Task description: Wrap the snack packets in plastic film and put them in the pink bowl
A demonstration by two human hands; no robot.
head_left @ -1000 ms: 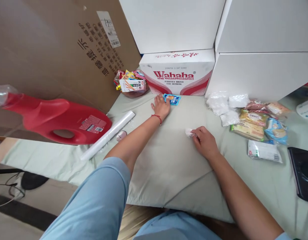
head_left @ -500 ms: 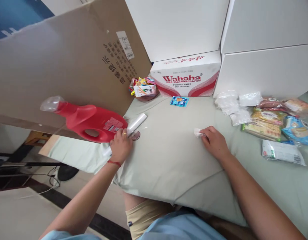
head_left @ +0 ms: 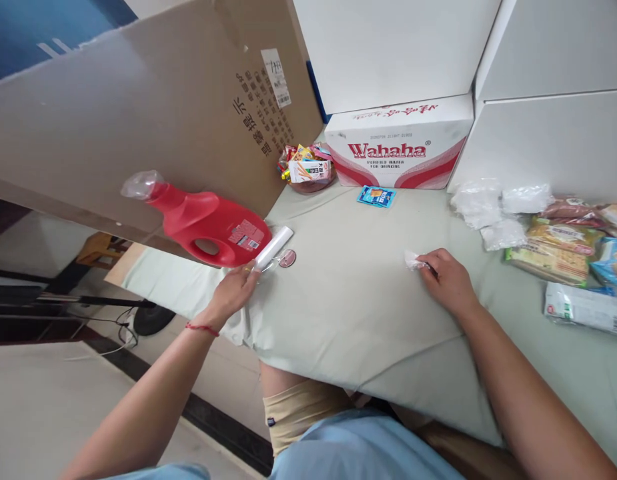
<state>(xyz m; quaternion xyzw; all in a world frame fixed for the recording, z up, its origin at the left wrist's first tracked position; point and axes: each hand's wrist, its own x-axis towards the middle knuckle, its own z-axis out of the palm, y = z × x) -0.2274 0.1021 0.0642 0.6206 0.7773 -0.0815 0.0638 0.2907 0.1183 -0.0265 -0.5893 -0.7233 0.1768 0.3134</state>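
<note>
My left hand (head_left: 234, 290) is at the left edge of the cloth, with its fingers closed on the near end of a shiny roll of clear plastic (head_left: 277, 245). Just right of the roll lies a small round reddish-brown disc (head_left: 287, 258), with something clear and thin beside it. A red jug (head_left: 218, 223) lies on its side behind the roll, its mouth covered by clear plastic. In the middle right, my right hand (head_left: 447, 279) pinches a crumpled piece of white plastic (head_left: 412, 259). A small dark bit shows at its fingertips, too small to name.
A Wahaha carton (head_left: 399, 157) stands at the back, beside a bowl of snacks (head_left: 311, 183) and a blue packet (head_left: 376, 196). Crumpled clear bags (head_left: 478, 203) and several snack packs (head_left: 548, 261) lie on the right. A large cardboard sheet (head_left: 153, 113) leans at the left.
The view has shifted, so the scene sits further right. My left hand has drawn back to the roll's near end. My right hand still pinches the white plastic.
</note>
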